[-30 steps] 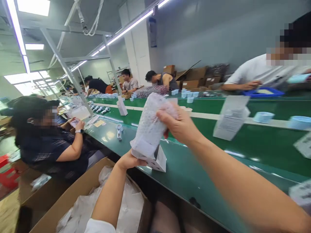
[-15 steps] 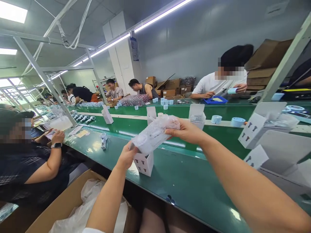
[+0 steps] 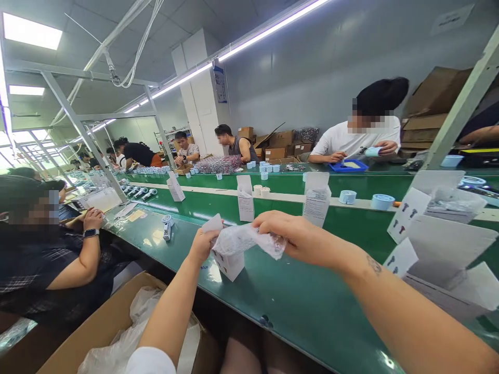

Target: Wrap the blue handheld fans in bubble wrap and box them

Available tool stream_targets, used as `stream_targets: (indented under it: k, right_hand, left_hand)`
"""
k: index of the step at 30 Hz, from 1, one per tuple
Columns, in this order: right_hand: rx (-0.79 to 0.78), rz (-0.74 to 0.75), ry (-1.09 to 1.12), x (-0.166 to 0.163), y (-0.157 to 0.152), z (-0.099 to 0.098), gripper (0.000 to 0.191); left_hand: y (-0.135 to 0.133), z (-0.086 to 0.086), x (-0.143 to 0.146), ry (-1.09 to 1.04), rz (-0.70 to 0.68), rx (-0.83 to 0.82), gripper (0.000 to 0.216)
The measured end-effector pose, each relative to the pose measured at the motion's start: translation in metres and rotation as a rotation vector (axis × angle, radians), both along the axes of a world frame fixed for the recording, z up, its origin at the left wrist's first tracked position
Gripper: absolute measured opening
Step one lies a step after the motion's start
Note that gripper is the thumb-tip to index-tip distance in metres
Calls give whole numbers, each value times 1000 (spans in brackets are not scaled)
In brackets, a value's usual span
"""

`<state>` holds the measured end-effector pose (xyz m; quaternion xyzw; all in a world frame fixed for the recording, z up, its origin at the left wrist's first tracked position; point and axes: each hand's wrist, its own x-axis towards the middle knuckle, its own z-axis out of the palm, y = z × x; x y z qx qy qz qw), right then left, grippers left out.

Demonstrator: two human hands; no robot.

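Note:
My right hand (image 3: 290,234) is closed on the right end of a clear bubble-wrap packet (image 3: 249,240), whose contents are blurred by the plastic. The packet's left end lies over the top of a small white carton (image 3: 231,266) with dark product pictures, standing on the green bench. My left hand (image 3: 203,243) grips the carton's upper left edge by its raised white flap (image 3: 212,223). Left of it, a silver-grey handheld device with a round head (image 3: 167,228) lies on the bench.
Open white cartons stand beyond, including one carton (image 3: 245,200) and another (image 3: 316,200); larger ones (image 3: 448,244) crowd the right. Light-blue cups (image 3: 348,197) line the belt. A brown box (image 3: 97,311) with plastic bags sits lower left. A co-worker (image 3: 74,249) sits left; others work across.
My right hand has lowered and turned the bubble-wrap packet, its left end now over the carton. My left hand has shifted slightly up to the carton's flap.

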<state>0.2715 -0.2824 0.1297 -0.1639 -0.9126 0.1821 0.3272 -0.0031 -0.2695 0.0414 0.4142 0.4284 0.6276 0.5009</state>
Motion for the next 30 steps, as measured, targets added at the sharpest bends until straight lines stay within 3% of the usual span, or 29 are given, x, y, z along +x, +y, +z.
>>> stream_targets:
  k: [3, 6, 11, 14, 16, 22, 27, 30]
  right_hand:
    - [8, 23, 68, -9, -5, 11, 24]
    - [-31, 16, 92, -16, 6, 8, 21]
    - [-111, -125, -120, -11, 23, 7, 29]
    - [-16, -266, -286, -11, 21, 22, 24]
    - [53, -336, -400, -19, 20, 36, 19]
    - [114, -450, -705, -53, 19, 65, 8]
    - [-28, -410, -709, -90, 16, 77, 11]
    - [-57, -366, -620, -121, 21, 70, 16]
  left_hand:
    - [4, -7, 4, -11, -54, 33, 40]
    - [8, -14, 5, -56, -47, 62, 44]
    - [8, -12, 7, -76, -133, 67, 47]
    - [8, -8, 11, -46, -181, 73, 48]
    - [11, -9, 14, -44, -159, 91, 46]
    - [18, -18, 18, -73, 80, 194, 25]
    - [12, -15, 30, 12, 77, 235, 22]
    - [7, -10, 39, 38, 81, 226, 20]
